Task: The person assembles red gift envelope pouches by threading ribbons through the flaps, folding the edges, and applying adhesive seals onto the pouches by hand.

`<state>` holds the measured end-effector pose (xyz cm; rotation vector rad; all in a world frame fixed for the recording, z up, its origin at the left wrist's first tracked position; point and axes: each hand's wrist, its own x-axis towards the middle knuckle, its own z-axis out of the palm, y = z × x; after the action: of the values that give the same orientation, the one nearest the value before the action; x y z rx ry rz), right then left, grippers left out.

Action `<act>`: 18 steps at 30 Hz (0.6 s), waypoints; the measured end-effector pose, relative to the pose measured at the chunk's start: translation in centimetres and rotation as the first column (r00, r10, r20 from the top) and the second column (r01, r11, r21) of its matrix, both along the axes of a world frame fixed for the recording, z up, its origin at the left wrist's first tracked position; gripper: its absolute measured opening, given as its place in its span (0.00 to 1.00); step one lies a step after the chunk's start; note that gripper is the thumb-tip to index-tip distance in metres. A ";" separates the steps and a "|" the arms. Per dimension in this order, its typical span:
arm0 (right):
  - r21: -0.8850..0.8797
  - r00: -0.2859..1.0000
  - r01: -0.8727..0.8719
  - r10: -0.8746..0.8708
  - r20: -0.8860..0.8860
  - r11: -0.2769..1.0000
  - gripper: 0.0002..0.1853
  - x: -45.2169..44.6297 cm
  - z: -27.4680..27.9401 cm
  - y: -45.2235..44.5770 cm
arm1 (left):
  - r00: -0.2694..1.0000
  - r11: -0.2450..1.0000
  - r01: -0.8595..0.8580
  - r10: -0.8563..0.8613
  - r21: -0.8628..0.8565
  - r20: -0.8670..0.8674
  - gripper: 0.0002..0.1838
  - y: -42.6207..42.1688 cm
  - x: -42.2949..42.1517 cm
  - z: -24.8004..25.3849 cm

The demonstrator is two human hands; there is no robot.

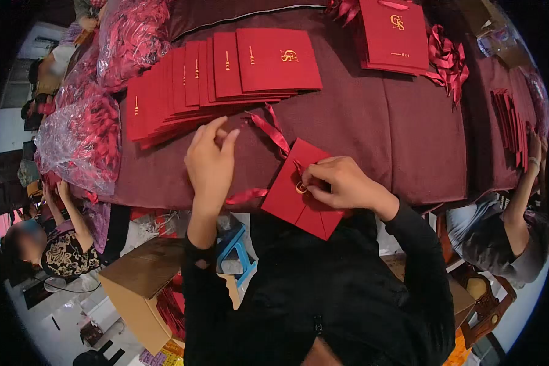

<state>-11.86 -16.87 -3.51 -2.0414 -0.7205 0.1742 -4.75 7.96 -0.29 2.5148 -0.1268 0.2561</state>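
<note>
A red paper bag (311, 210) lies tilted at the table's front edge, with a gold emblem partly covered. Over it, my right hand (341, 186) has thumb and fingers pinched together near the emblem; what they hold is too small to name. My left hand (212, 158) is raised to the left of the bag, fingers apart and empty. Red ribbon (269, 131) extends from the bag's upper corner, and another ribbon end (247, 196) sticks out at its left. Behind my left hand, overlapping red bags (277, 61) lie in a fanned row.
Clear plastic bags of red ribbon (82, 137) stand at the left. At the back right are a stack of red bags (393, 36) and loose ribbons (446, 61). People sit at both sides. An open cardboard box (131, 293) is below the table at left.
</note>
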 end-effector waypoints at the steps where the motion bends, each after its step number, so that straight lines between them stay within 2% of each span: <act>1: 0.003 1.000 0.001 -0.001 -0.002 1.000 0.08 0.0 0.0 0.0 | 0.998 0.998 -0.040 0.043 -0.049 0.055 0.12 0.3 -1.5 0.9; 3: 0.037 1.000 -0.005 0.005 0.021 0.999 0.09 0.1 -0.1 0.1 | 0.994 0.982 -0.087 0.073 -0.169 -0.085 0.09 0.7 -5.2 2.4; 5: 0.006 1.000 0.004 -0.004 0.025 1.000 0.09 0.0 -0.2 0.2 | 0.975 0.999 0.039 -0.043 -0.021 -0.218 0.10 -0.2 -8.4 2.5; 7: -0.031 0.999 0.001 0.000 0.032 1.000 0.09 -0.1 0.1 0.2 | 0.965 0.961 0.254 -0.244 0.108 -0.100 0.15 -1.0 -10.9 0.4; 9: 0.012 0.996 0.073 -0.072 -0.052 0.997 0.12 -0.2 1.0 0.4 | 0.975 0.964 0.213 -0.199 0.162 -0.097 0.22 -2.0 -11.9 -0.9; 10: 0.010 0.997 0.064 -0.063 -0.054 0.998 0.12 -0.5 1.3 0.6 | 0.968 0.979 0.171 -0.145 0.115 -0.207 0.27 -2.1 -12.0 -0.7; 12: 0.076 0.974 0.169 -0.155 -0.168 0.983 0.17 -1.5 1.8 0.8 | 0.962 0.981 0.169 -0.143 0.096 -0.235 0.27 -1.8 -12.0 -1.3; 13: 0.073 0.974 0.161 -0.146 -0.174 0.984 0.17 -2.2 2.3 0.7 | 0.954 0.981 0.176 -0.150 0.080 -0.258 0.26 -1.8 -12.0 -1.6; 14: 0.222 0.881 0.239 -0.115 -0.459 0.946 0.18 -2.9 2.8 0.4 | 0.954 0.983 0.169 -0.144 0.077 -0.263 0.26 -1.8 -11.9 -1.7; 16: 0.389 0.582 0.410 0.092 -0.808 0.825 0.26 -4.2 4.1 -1.0 | 0.966 0.976 0.197 -0.178 0.091 -0.186 0.26 -1.9 -11.8 -1.8; 18: 0.310 0.365 0.405 0.158 -0.917 0.860 0.29 -5.1 5.5 -3.5 | 0.969 0.976 0.201 -0.186 0.081 -0.163 0.25 -1.9 -11.7 -1.9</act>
<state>-16.96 -20.38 1.95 -1.1384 0.1671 0.8955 -16.48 6.07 -2.21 2.5844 -0.3280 -0.0258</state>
